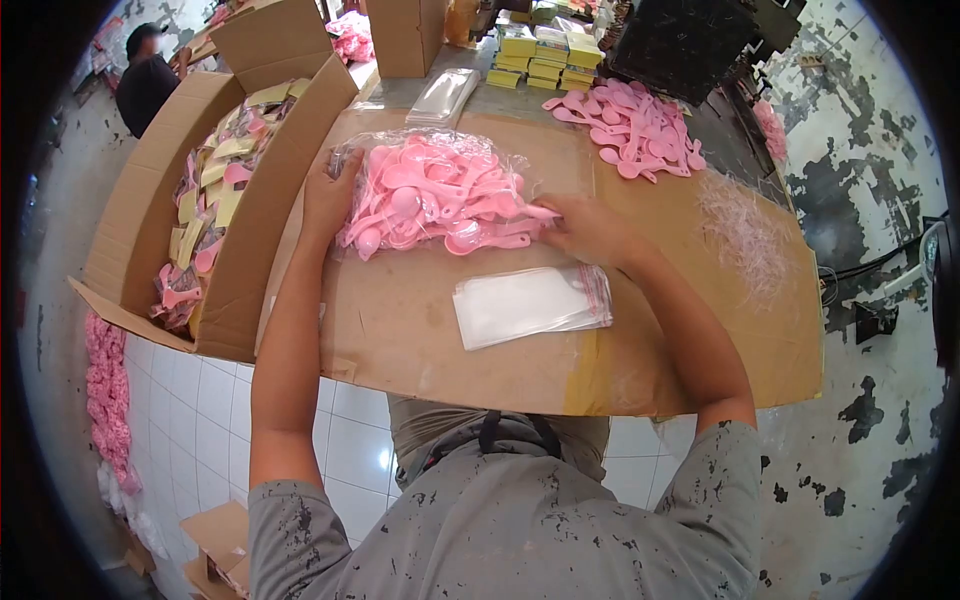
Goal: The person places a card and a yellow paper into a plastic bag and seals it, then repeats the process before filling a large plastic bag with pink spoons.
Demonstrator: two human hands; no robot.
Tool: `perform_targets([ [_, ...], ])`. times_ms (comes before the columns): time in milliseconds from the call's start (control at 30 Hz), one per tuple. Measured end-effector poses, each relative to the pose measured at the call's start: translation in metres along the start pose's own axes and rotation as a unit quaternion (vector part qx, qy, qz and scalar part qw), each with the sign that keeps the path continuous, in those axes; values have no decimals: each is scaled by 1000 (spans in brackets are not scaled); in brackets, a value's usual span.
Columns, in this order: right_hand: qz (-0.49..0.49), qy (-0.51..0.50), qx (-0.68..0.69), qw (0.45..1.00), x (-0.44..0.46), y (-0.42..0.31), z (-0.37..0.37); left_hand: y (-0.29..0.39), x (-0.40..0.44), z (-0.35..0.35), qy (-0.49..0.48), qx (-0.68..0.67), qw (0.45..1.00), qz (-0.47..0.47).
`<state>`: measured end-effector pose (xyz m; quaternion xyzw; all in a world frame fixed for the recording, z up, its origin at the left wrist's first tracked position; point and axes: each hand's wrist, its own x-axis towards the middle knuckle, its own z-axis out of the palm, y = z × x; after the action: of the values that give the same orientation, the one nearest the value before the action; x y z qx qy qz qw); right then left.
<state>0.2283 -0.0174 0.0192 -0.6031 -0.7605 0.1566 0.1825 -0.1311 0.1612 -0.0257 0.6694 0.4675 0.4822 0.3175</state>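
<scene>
A clear plastic bag [510, 160] full of pink plastic spoons [430, 190] lies on the cardboard-covered table in front of me. My left hand [332, 192] grips the bag's left side, its fingers partly hidden by the film. At the right end, my right hand [585, 230] is closed with its fingertips on the end of a pink spoon [538, 212]. Just below the bag rests a stack of clear plastic sleeves [532, 305], close to my right wrist.
An open carton [240, 300] with packed spoons and yellow cards stands at left. Behind are loose pink spoons [640, 130], yellow card stacks [545, 55], more clear sleeves [445, 97] and a dark machine [680, 45]. Plastic strips [745, 235] lie right. A person [150, 80] sits far left.
</scene>
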Motion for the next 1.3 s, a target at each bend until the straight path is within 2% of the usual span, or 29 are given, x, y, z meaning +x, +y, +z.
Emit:
perform_targets([
  [33,-36,5,-50,998,0,1,4,3,-1,0,-4,-8,1000,1],
  [133,-27,-54,-71,996,2,17,-23,-3,0,0,-4,-17,1000,-8],
  [200,21,-169,-58,984,3,22,-69,6,-3,0,3,-5,1000,-8],
  [267,77,-97,-13,992,1,57,-92,8,-4,1,-1,-3,1000,-14],
  [367,114,63,-99,986,9,90,-120,7,-2,1,-15,-17,999,-25],
  [400,19,153,-149,977,10,86,-115,9,-3,1,-19,-25,999,-27],
  [467,-175,322,-238,899,15,60,-90,4,-1,1,-12,-18,1000,-21],
  [533,-153,194,-85,965,17,24,-54,-17,6,2,6,9,1000,-5],
  [600,-112,66,-2,992,14,-3,-20,-10,3,1,1,-6,1000,-10],
  [700,-168,90,-109,976,16,-9,2,-4,0,1,-10,-19,1000,-10],
  [800,-134,87,45,986,9,-8,-24,0,-1,0,-16,-36,999,-20],
  [900,-72,70,100,990,2,12,-69,9,-5,1,-13,-39,999,-24],
  [1000,27,103,209,972,0,54,-102,5,-1,1,-17,-35,999,-16],
  [1100,88,222,137,961,16,102,-115,-2,1,2,-11,-28,999,-14],
  [1133,56,290,3,955,18,107,-107,-1,0,2,-6,-26,1000,-16],
  [1167,22,352,-132,926,21,111,-98,0,0,1,-8,-23,1000,-16],
  [1200,-12,405,-264,875,26,111,-93,2,-2,1,-10,-21,1000,-17],
  [1267,-38,287,-44,956,27,67,-66,4,-1,0,-15,-24,999,-24],
  [1300,-129,201,-57,969,32,59,-50,3,-1,0,-19,-28,999,-32],
])
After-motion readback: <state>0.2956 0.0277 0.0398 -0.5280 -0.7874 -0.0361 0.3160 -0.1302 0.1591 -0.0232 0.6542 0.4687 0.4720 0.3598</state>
